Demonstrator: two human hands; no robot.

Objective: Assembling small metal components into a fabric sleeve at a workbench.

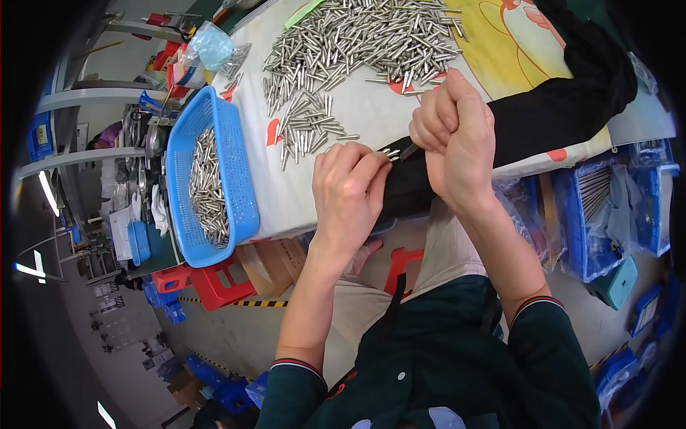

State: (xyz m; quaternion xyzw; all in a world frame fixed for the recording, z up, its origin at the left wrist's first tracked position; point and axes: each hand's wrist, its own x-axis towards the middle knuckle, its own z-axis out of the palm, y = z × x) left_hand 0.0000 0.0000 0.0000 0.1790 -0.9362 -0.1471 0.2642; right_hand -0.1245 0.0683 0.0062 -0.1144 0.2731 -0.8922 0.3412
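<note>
Between the thumb and fingers of my left hand point(349, 189) are a few small metal pins point(390, 154), their tips sticking out toward the right. My right hand point(461, 139) is closed in a fist around a thin, flat metal tool point(409, 151), whose handle the fingers hide. The tool's end points at the pins, very close to them; whether it touches I cannot tell. Both hands are over a black cloth point(529, 121) along the table's near edge. Beyond them lies a large heap of shiny pointed metal pins point(343, 43), with a smaller cluster point(307, 125) nearer my left hand.
A blue plastic basket point(246, 193) partly filled with similar pins stands at the table's left. Behind it sits a clear bluish plastic bag point(211, 46). A red stool point(214, 286) and a cardboard box point(271, 264) are below. Blue crates point(597, 222) with metal rods stand to the right.
</note>
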